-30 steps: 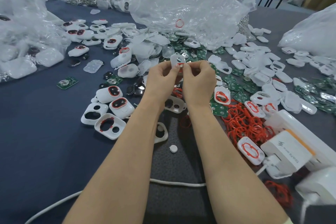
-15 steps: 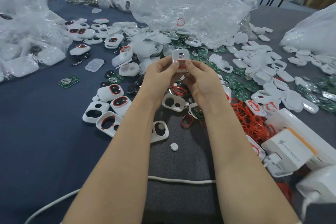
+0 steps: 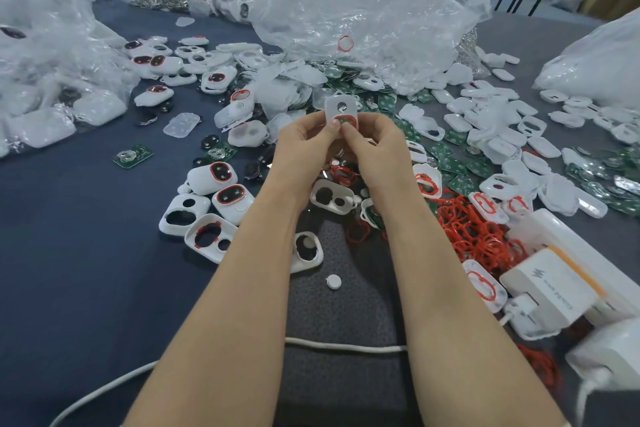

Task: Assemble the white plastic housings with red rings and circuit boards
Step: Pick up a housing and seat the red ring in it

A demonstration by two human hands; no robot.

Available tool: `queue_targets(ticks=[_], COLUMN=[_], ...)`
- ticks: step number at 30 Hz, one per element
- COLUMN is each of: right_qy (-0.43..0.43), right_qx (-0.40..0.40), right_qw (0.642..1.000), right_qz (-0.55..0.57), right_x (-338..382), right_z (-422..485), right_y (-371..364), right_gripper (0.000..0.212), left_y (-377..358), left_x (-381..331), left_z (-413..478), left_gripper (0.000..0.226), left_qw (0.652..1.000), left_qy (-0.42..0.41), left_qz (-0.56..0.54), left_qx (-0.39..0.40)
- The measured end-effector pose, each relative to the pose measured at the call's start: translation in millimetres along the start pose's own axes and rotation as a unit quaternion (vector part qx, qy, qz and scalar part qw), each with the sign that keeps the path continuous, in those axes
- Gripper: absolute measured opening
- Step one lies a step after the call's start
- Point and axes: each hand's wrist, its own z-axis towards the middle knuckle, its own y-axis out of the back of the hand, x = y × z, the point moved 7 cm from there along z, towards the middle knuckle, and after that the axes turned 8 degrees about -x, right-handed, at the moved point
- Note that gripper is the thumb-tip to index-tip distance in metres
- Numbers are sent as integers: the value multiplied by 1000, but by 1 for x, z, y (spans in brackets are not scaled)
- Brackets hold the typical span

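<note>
In the head view, the step in hand looks like seating a red ring over a circuit board in the white housing. The housing is held upright between both hands, above the worktop and clear of the loose parts. To do this well, I would judge, the ring should be pressed evenly all round the larger lower opening, so that it sits flush and no part lifts or twists. The thumbs should work round the edge rather than push at one spot. The green board showing through that opening should lie square behind it before firm pressure goes on, and the small round hole at the top is best left uncovered as a check on alignment. The left hand grasps the housing's lower left side, fingers curled behind it and thumb on the front face by the ring. The right hand grips the lower right side likewise, thumb at the ring's lower edge, so that the two thumbs almost meet. Neither hand is slack. Spare red rings lie heaped to the right near a white charger. Green boards are strewn beyond them, and finished housings sit to the left.
</note>
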Motion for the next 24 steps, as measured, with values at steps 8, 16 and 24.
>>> queue_targets(ticks=[8, 16, 24], right_qy=[58, 109, 229], right_qx=[-15, 84, 274], right_qw=[997, 985, 852], right_qz=[-55, -109, -382], right_x=[11, 28, 34], right_z=[-3, -14, -51], right_y=[1, -32, -113], right_gripper=[22, 24, 20], left_y=[5, 56, 108], left_x=[-7, -41, -67], left_z=[-1, 2, -1], left_gripper=[10, 10, 16], left_qw=[998, 957, 923], left_qy=[-19, -17, -23], left_qz=[35, -146, -169], left_qx=[-51, -251, -345])
